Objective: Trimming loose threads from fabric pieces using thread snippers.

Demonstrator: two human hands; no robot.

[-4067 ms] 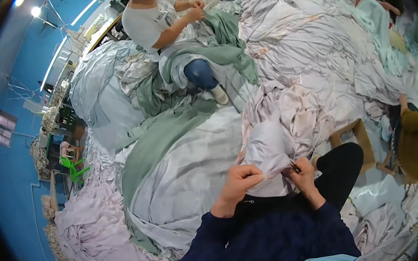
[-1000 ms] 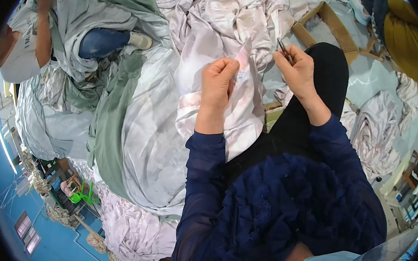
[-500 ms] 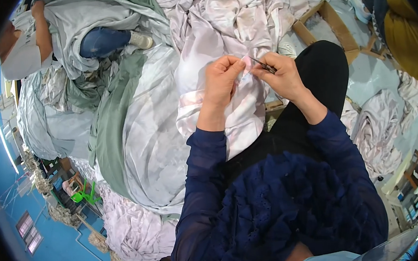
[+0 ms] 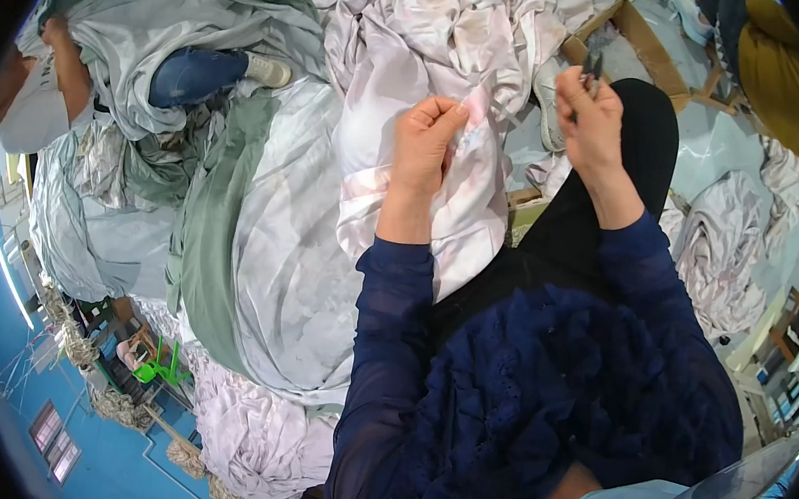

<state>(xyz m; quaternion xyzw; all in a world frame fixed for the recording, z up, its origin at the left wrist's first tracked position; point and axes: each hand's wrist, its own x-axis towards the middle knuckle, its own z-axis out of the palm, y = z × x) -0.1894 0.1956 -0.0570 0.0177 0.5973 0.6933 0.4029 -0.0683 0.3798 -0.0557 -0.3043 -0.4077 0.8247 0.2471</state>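
Note:
Pale pinkish-white cloth (image 4: pixel 462 230) drapes over my lap and runs forward into a large crumpled heap. My left hand (image 4: pixel 423 143) pinches its edge between thumb and fingers, beside a pinker patch. Off to the right, above my black-clad knee, my right hand (image 4: pixel 594 133) is closed around small dark thread snips (image 4: pixel 594 65). Their tips point away from me and stand apart from the cloth. The fingers partly hide the snips, so I cannot see whether the blades are parted.
An open cardboard box (image 4: pixel 656 56) lies at the far right, near a person in mustard clothing (image 4: pixel 780 74). At the far left another person's jeans leg (image 4: pixel 199 75) rests among grey and green cloth (image 4: pixel 221 218). More crumpled cloth (image 4: pixel 727 245) lies right of my knee.
My right hand has moved right, carrying the snips away from the cloth edge and my left hand. The left hand keeps its pinch in nearly the same place.

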